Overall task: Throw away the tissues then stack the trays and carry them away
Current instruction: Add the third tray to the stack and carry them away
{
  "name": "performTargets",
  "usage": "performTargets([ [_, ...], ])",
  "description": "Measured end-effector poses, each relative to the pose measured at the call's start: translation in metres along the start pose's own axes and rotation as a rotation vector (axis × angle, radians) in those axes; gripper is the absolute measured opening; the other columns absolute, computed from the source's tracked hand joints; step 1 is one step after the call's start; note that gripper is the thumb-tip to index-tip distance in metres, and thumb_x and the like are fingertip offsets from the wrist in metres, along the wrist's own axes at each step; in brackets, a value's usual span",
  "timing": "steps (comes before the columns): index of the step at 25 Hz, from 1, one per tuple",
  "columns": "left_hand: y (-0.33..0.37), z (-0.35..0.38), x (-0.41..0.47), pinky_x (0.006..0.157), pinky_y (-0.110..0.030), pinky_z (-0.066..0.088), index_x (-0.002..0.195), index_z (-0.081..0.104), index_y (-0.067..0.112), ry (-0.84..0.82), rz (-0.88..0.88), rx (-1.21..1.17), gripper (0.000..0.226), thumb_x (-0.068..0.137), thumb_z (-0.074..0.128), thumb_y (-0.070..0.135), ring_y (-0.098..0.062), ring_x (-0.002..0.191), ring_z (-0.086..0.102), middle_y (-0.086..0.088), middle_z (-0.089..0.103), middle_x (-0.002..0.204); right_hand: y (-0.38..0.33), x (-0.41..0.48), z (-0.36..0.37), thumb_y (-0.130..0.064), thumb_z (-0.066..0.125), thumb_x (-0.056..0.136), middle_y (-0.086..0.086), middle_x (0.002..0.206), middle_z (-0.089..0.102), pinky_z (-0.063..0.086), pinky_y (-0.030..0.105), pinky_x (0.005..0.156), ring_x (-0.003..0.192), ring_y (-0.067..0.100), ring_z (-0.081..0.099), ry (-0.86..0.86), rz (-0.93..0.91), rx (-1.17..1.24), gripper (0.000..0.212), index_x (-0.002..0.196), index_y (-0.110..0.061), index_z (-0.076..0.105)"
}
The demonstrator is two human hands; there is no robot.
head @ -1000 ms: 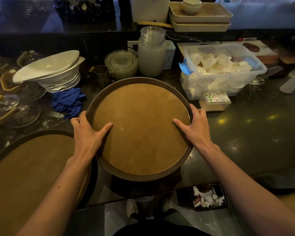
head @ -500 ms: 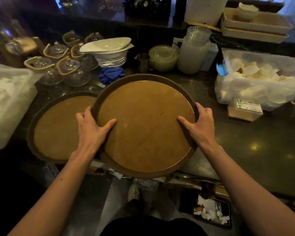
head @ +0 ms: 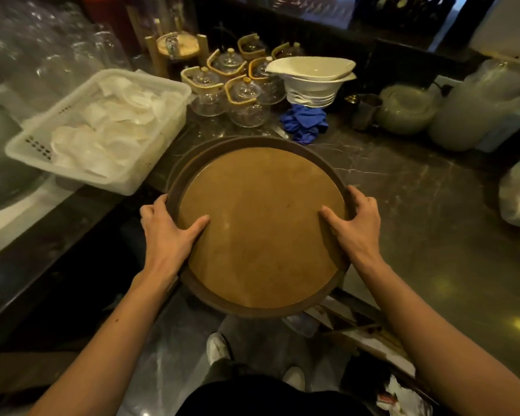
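Observation:
A round brown tray (head: 261,223) with a dark rim lies on top of a second round tray (head: 179,159), of which only a sliver of rim shows at the upper left. My left hand (head: 167,228) grips the top tray's left rim, thumb on its inner surface. My right hand (head: 353,219) grips the right rim the same way. The near part of the stack hangs over the counter edge. Crumpled white tissues (head: 403,394) lie in a dark bin on the floor at the lower right.
A white basket (head: 27,139) of pale lids stands to the left. Glass teapots (head: 240,97), stacked white bowls (head: 312,79), a blue cloth (head: 305,121), a metal cup (head: 364,109) and plastic containers (head: 475,112) line the back of the dark counter (head: 418,190).
I have carried the tray leftwards and brought it over the second tray, which now lies almost wholly hidden beneath it. Both hands keep their grip on the rim.

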State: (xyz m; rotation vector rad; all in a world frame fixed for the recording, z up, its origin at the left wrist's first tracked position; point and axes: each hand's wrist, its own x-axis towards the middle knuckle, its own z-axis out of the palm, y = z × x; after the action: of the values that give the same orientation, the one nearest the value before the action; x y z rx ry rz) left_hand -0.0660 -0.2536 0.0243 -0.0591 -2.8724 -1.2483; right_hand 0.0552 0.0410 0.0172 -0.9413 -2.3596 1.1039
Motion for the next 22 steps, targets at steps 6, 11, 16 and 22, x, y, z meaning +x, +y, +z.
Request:
performTargets([
  [6, -0.044, -0.018, 0.058, 0.107, -0.042, 0.036, 0.143, 0.037, 0.011, -0.059, -0.033, -0.027, 0.09, 0.072, 0.082, 0.044, -0.034, 0.128, 0.039, -0.016, 0.036, 0.137, -0.029, 0.001, 0.062, -0.045, 0.074, 0.08, -0.004, 0.124, 0.044, 0.044, 0.039, 0.101, 0.116, 0.015, 0.047, 0.021, 0.064, 0.011, 0.079, 0.146, -0.02, 0.04],
  [11, -0.056, -0.015, 0.088, 0.106, -0.039, 0.034, 0.143, 0.038, 0.009, -0.072, -0.039, -0.017, 0.086, 0.075, 0.079, 0.042, -0.032, 0.129, 0.037, -0.016, 0.038, 0.136, -0.039, 0.011, 0.087, -0.042, 0.076, 0.08, -0.001, 0.124, 0.046, 0.041, 0.033, 0.099, 0.113, 0.012, 0.046, 0.035, 0.1, 0.005, 0.079, 0.145, -0.016, 0.041],
  [16, -0.049, 0.011, 0.112, 0.105, -0.039, 0.034, 0.143, 0.04, 0.009, -0.076, -0.053, -0.016, 0.083, 0.077, 0.077, 0.043, -0.031, 0.129, 0.037, -0.015, 0.039, 0.136, -0.029, 0.042, 0.097, -0.04, 0.077, 0.079, 0.001, 0.126, 0.046, 0.04, 0.034, 0.1, 0.113, 0.011, 0.044, 0.017, 0.13, -0.008, 0.078, 0.145, -0.016, 0.042],
  [22, -0.037, 0.043, 0.133, 0.106, -0.044, 0.04, 0.137, 0.048, 0.011, -0.009, -0.07, -0.012, 0.071, 0.08, 0.073, 0.044, -0.026, 0.126, 0.047, -0.011, 0.051, 0.136, -0.01, 0.089, 0.106, -0.039, 0.077, 0.079, 0.001, 0.131, 0.044, 0.042, 0.04, 0.104, 0.116, 0.011, 0.043, -0.067, 0.194, 0.059, 0.079, 0.146, -0.016, 0.04],
])
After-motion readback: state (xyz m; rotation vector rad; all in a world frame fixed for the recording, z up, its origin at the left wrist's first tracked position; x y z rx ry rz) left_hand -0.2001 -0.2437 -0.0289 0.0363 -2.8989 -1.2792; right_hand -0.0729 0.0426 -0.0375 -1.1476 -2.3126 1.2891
